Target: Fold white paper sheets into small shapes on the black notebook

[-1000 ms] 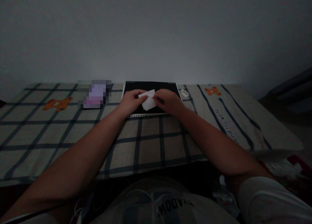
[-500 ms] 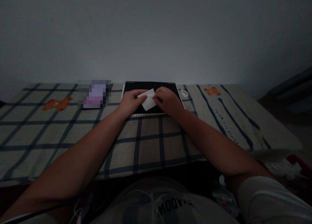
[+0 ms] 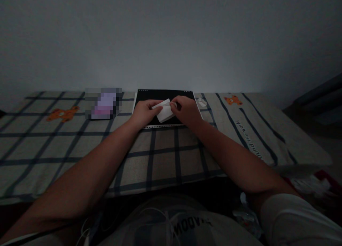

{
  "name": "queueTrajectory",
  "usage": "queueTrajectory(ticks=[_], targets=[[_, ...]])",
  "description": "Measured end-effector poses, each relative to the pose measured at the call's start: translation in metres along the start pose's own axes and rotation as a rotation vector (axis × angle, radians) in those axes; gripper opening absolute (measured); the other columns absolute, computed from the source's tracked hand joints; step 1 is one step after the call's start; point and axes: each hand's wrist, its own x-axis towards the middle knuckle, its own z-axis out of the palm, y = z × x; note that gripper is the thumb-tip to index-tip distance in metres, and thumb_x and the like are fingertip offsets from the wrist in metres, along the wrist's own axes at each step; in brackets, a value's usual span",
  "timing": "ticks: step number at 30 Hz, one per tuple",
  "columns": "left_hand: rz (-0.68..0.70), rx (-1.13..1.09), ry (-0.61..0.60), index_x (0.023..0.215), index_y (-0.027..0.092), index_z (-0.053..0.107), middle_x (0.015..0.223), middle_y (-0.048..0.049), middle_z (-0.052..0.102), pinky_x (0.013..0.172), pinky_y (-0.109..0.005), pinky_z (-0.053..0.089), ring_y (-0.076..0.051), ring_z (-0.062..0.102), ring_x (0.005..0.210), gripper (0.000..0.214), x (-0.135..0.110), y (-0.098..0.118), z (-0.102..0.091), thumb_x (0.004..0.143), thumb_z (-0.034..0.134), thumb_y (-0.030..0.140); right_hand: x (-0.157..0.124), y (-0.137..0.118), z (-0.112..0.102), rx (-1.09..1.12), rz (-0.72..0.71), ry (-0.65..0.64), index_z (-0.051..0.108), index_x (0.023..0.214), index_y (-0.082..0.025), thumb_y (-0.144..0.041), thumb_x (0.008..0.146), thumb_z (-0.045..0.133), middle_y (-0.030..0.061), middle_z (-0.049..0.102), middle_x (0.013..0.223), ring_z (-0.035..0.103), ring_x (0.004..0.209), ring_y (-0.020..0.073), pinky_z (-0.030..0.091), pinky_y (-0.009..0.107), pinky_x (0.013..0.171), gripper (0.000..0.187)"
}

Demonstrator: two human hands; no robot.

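A small folded piece of white paper (image 3: 165,113) is held between both hands, over a black notebook (image 3: 157,94) with punched holes along its edges. From the left, my left hand (image 3: 144,113) pinches the paper with the thumb on top. My right hand (image 3: 187,108) grips a flap at the paper's right side between thumb and fingers. The fingertips under the paper are partly hidden. Just right of the notebook lies another small folded white paper piece (image 3: 202,102).
A phone (image 3: 103,105), blurred out with its screen lit, lies left of the notebook. The table carries a checked cloth (image 3: 162,157) with orange bear prints. A grey wall (image 3: 171,39) rises behind it. A plastic bag (image 3: 247,217) shows below the table's front edge.
My right hand has shifted slightly, and the flap it pinches now stands out more to the right. The paper has tilted a little; my left hand has barely moved.
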Motion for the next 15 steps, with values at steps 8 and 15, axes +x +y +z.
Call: queueTrajectory(ticks=[8, 15], targets=[[0.024, -0.027, -0.017, 0.115, 0.019, 0.083, 0.109, -0.0078, 0.083, 0.089, -0.037, 0.059, -0.026, 0.075, 0.098, 0.038, -0.0030, 0.0026, 0.0010, 0.084, 0.077, 0.040, 0.0019, -0.0013, -0.0025, 0.107, 0.037, 0.007, 0.068, 0.089, -0.021, -0.024, 0.093, 0.062, 0.0045, 0.071, 0.085, 0.060, 0.076, 0.0197, 0.047, 0.035, 0.077, 0.008], [0.003, -0.015, 0.026, 0.108, 0.021, 0.085, 0.106, -0.0072, 0.084, 0.089, -0.036, 0.058, -0.027, 0.076, 0.098, 0.034, -0.0034, 0.0050, 0.0021, 0.083, 0.079, 0.044, 0.0026, -0.0014, -0.0039, 0.172, 0.144, 0.053, 0.064, 0.080, -0.023, -0.027, 0.090, 0.063, -0.0001, 0.066, 0.072, 0.056, 0.067, 0.0170, 0.045, 0.032, 0.068, 0.011]])
